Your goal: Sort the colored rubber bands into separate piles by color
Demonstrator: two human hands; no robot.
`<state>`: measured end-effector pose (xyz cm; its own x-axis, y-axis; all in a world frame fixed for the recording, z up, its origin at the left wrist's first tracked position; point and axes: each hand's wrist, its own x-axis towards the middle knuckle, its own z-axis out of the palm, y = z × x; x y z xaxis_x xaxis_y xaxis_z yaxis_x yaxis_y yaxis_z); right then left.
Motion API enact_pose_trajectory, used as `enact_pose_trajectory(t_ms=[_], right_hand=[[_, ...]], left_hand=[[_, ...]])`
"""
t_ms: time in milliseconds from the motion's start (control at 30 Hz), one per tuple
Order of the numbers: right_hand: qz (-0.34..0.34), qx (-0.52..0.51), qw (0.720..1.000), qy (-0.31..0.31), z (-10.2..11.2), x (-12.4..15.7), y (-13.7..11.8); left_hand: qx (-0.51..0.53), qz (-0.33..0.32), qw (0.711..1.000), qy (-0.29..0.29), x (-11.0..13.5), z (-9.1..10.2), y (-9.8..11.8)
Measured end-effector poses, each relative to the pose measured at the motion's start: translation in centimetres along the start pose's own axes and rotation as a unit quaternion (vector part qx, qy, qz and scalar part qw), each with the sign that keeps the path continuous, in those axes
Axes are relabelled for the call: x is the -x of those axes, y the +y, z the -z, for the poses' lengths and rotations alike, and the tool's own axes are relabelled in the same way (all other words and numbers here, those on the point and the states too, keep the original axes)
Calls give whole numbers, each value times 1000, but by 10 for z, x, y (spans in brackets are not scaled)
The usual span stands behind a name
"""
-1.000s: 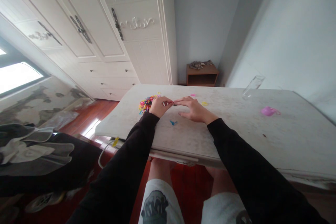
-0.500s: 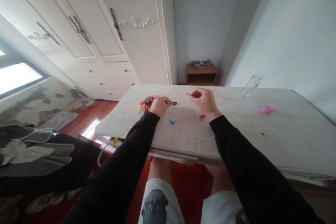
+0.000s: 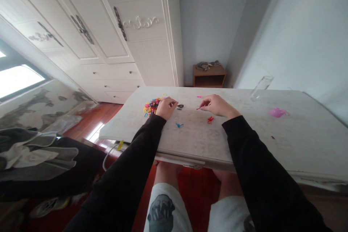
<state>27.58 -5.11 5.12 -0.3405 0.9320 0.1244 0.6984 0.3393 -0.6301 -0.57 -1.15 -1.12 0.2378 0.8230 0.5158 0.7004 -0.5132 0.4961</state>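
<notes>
My right hand (image 3: pixel 217 106) is closed in a pinch on a small red rubber band (image 3: pixel 198 108), just above the table. Nearer to me lies a little pile of red rubber bands (image 3: pixel 210 120). My left hand (image 3: pixel 166 108) has its fingertips pressed together beside a few black rubber bands (image 3: pixel 180 106); whether anything is between them I cannot make out. Partly behind that hand is a heap of multicoloured rubber bands (image 3: pixel 150 106). Blue rubber bands (image 3: pixel 179 125) lie between the two forearms, and a pink one (image 3: pixel 199 96) lies beyond my right hand.
On the right of the white table (image 3: pixel 258 137) are a tilted clear glass or plastic bottle (image 3: pixel 261 87) and a pink pouch-like thing (image 3: pixel 277 112). A white wardrobe (image 3: pixel 152 54) and a small brown cabinet (image 3: pixel 209 69) stand behind the table. Dark clothing (image 3: pixel 49 166) lies at left.
My right hand has come down and slightly nearer to me, toward the red pile. The pink band now shows beyond it. My left fingers have drawn slightly away from the black bands.
</notes>
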Motion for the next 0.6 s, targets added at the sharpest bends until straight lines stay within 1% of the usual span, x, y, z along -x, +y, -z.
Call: enact_pose_trajectory(t_ms=[100, 167, 233, 367, 467, 600], right_hand=[[-13, 0, 995, -99, 12, 4, 9], [-23, 13, 991, -135, 19, 7, 14], [-29, 28, 988, -148, 23, 9, 16], [-30, 41, 983, -174, 27, 11, 17], [-47, 48, 979, -193, 27, 11, 15], [-64, 48, 979, -187, 27, 12, 11]], left_hand=[[-9, 11, 1000, 11, 2, 3, 4], [-6, 8, 1000, 4, 3, 6, 7], [-6, -2, 1000, -20, 5, 8, 10], [-33, -44, 995, -86, 6, 12, 13], [-32, -70, 993, -86, 6, 11, 11], [0, -87, 992, -89, 7, 8, 6]])
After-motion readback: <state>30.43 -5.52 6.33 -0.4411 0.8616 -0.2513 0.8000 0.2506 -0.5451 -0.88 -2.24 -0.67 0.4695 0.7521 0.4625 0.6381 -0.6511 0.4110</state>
